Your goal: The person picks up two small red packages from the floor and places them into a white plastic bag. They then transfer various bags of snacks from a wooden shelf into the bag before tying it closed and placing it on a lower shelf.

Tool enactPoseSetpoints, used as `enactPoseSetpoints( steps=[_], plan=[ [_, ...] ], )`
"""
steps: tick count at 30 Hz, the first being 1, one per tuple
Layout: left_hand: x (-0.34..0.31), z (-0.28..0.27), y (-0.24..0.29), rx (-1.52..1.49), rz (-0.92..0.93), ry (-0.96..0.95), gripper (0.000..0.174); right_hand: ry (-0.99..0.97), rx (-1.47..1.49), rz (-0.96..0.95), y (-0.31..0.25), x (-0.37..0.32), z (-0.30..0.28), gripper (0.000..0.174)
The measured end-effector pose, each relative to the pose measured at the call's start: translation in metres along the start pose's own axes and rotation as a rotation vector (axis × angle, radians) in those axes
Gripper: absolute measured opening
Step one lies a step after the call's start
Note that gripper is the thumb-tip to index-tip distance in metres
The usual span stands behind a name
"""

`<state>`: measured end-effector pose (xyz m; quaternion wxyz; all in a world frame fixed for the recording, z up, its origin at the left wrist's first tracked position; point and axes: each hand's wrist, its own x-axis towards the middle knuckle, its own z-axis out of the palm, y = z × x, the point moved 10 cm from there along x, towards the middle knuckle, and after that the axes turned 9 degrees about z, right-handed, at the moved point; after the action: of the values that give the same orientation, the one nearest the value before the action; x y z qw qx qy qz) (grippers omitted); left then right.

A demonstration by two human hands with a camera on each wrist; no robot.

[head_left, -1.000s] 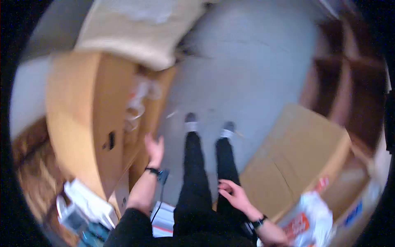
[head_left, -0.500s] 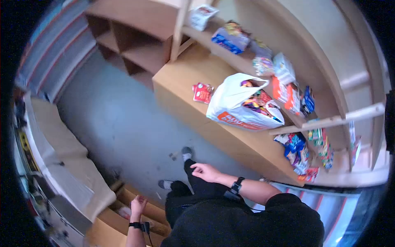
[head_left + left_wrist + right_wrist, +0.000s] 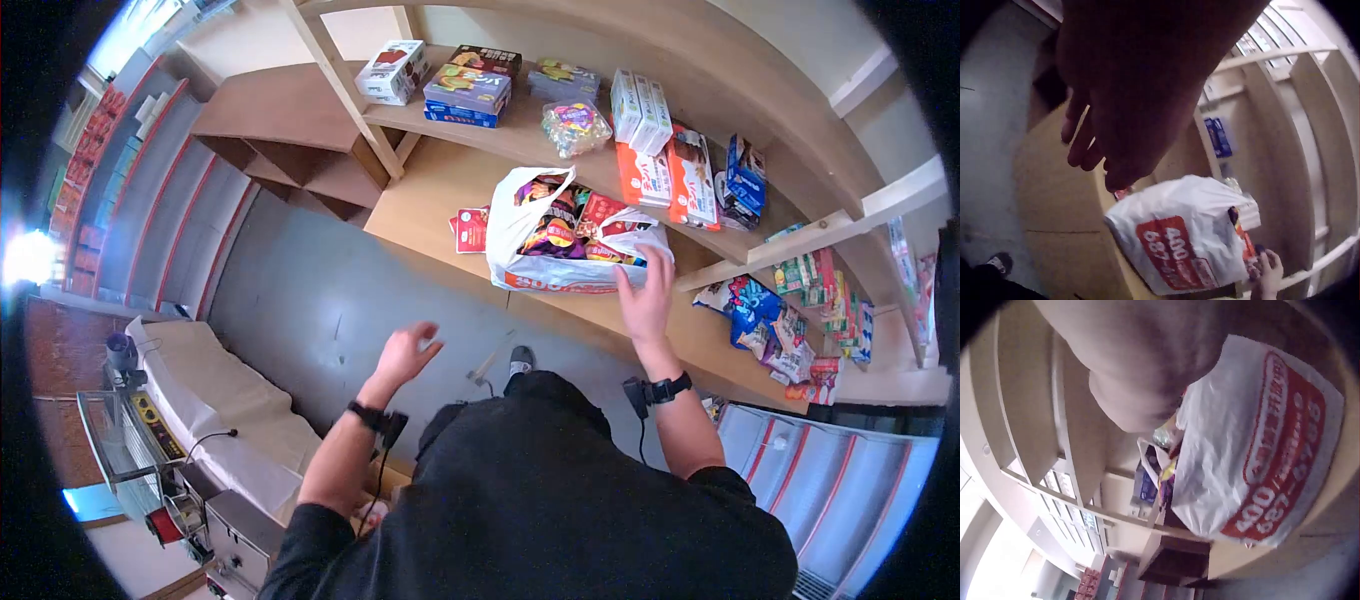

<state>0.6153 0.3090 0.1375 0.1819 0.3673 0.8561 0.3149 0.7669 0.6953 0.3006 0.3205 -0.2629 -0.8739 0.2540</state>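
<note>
A white plastic bag with red printing stands on the wooden ledge, filled with colourful snack packets. My right hand is at the bag's right end, fingers extended with the tips right at its rim. The left wrist view shows that right hand beside the packets at the bag's mouth. My left hand hangs over the floor, left of the bag, with loosely bent fingers and nothing in them. In the right wrist view the printed side of the bag faces the camera, and the right hand's fingers are mostly hidden.
Several snack boxes and a clear candy tub stand on the shelf above the ledge. Red packets lie left of the bag, and blue snack bags to its right. A cloth-covered surface is at left.
The view has swung from the floor and a cardboard-coloured surface to the shelf and bag. My right hand has moved up to the bag; the left has risen over the floor.
</note>
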Motion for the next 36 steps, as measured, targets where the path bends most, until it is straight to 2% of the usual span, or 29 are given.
enactPoseSetpoints(
  steps=[1,4,5,6,8,9,12,13,16,17,21,24,27,32,33,36],
  plan=[
    [0.027,-0.008,0.027,-0.001,0.054,0.062,0.045,0.013,-0.079,-0.045,-0.001,0.011,-0.003,0.048],
    [0.099,-0.041,0.111,0.043,0.281,0.264,0.053,-0.111,-0.253,-0.007,0.024,0.025,0.019,0.059],
    [0.12,-0.048,0.13,-0.006,0.288,0.288,0.055,-0.118,-0.306,-0.035,0.026,0.027,0.025,0.059],
    [0.139,-0.055,0.146,-0.051,0.29,0.312,0.057,-0.153,-0.338,-0.026,0.035,0.027,0.032,0.058],
    [0.169,-0.067,0.182,-0.006,0.419,0.398,0.06,-0.216,-0.389,-0.015,0.044,0.03,0.048,0.055],
    [0.178,-0.072,0.193,0.017,0.485,0.442,0.061,-0.204,-0.398,-0.011,0.042,0.033,0.048,0.046],
    [0.214,-0.05,0.198,0.05,0.62,0.297,0.054,-0.213,-0.427,0.025,0.053,0.038,0.052,0.039],
    [0.222,-0.041,0.191,0.033,0.592,0.221,0.042,-0.165,-0.379,0.048,0.052,0.041,0.047,0.031],
    [0.237,-0.022,0.172,0.017,0.576,0.035,0.029,-0.078,-0.311,0.184,0.056,0.043,0.027,0.025],
    [0.235,-0.029,0.176,-0.026,0.658,0.072,0.022,0.006,-0.303,0.136,0.043,0.046,0.016,0.018],
    [0.242,-0.026,0.147,-0.434,0.341,-0.288,0.02,-0.09,-0.345,0.24,0.048,0.035,0.015,0.015],
    [0.235,-0.044,0.143,-0.677,0.412,-0.251,0.017,-0.154,-0.375,0.378,0.052,0.016,0.006,0.016],
    [0.227,-0.06,0.147,-0.585,0.43,-0.329,0.016,-0.093,-0.286,0.451,0.049,-0.005,-0.018,0.017],
    [0.226,-0.071,0.152,-0.534,0.473,-0.286,0.016,0.005,-0.296,0.333,0.035,-0.026,-0.052,0.018],
    [0.229,-0.069,0.147,-0.517,0.452,-0.278,0.021,0.027,-0.297,0.311,0.033,-0.029,-0.055,0.018],
    [0.234,-0.092,0.162,-0.303,0.565,0.094,0.03,-0.012,-0.301,0.316,0.037,-0.03,-0.055,0.019]
  ],
)
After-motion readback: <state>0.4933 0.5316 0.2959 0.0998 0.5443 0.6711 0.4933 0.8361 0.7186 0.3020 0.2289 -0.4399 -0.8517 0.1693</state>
